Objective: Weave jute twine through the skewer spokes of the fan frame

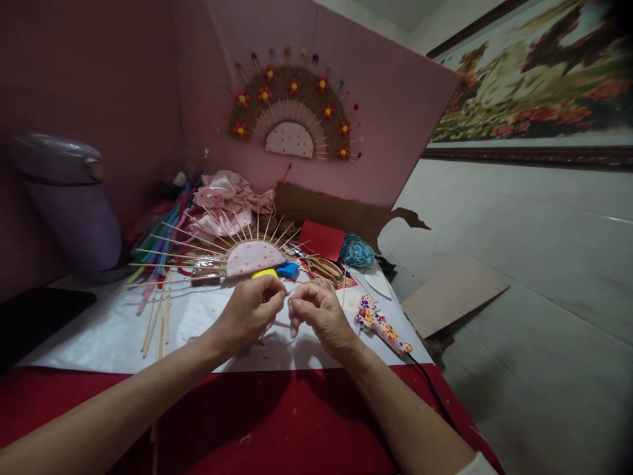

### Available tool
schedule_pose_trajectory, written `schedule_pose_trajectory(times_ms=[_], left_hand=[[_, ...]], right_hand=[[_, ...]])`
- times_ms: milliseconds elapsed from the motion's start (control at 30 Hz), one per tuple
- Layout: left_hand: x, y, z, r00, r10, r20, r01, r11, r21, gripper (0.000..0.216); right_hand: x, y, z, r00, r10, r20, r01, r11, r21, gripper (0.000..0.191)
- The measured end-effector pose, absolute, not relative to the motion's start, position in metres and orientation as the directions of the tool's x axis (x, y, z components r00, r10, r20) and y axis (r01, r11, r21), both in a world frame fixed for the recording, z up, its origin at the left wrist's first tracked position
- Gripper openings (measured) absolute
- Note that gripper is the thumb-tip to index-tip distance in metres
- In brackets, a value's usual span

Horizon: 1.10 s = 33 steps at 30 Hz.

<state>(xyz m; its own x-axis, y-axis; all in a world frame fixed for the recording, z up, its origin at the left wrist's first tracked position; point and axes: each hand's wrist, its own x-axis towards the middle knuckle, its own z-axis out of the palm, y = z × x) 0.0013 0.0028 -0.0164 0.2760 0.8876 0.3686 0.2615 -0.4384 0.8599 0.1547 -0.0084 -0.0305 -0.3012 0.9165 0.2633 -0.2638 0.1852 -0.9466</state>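
Over the white sheet, my left hand (254, 307) and my right hand (319, 313) face each other, both closed in a pinch with fingertips almost touching. What looks like a thin strand runs between them; its kind is too fine to tell. Just behind the hands stands a half-round panel (254, 257) covered in pink dotted cloth, with thin wooden sticks fanning out from its curved edge. A yellow piece (264, 273) and a blue piece (287, 270) lie in front of it. To the right of my right hand rests a flower-patterned glue gun (380, 323) with a black cord.
Scissors (324, 269), a red card (321, 241) and blue yarn (358, 251) lie at the back right. Loose sticks (161, 323), coloured pipe cleaners (161, 244) and a purple flask (74, 204) are left. A flower-decorated half-round piece (294, 86) stands against the pink board (380, 132).
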Motion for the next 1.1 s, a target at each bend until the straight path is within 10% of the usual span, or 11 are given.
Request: schedule_pose_trajectory(times_ms=[233,1100], left_hand=[[0.002,0.001,-0.007,0.33,0.925,0.189,-0.093,-0.167,0.981,0.022],[0.004,-0.002,-0.018,0.375,0.892,0.251,0.062,-0.294,0.954,0.017]], right_hand=[[0.158,-0.003,-0.032,-0.184,0.948,0.259,-0.306,0.195,-0.932,0.022],[0.154,-0.01,-0.03,-0.203,0.937,0.284,-0.182,0.249,-0.951,0.022]])
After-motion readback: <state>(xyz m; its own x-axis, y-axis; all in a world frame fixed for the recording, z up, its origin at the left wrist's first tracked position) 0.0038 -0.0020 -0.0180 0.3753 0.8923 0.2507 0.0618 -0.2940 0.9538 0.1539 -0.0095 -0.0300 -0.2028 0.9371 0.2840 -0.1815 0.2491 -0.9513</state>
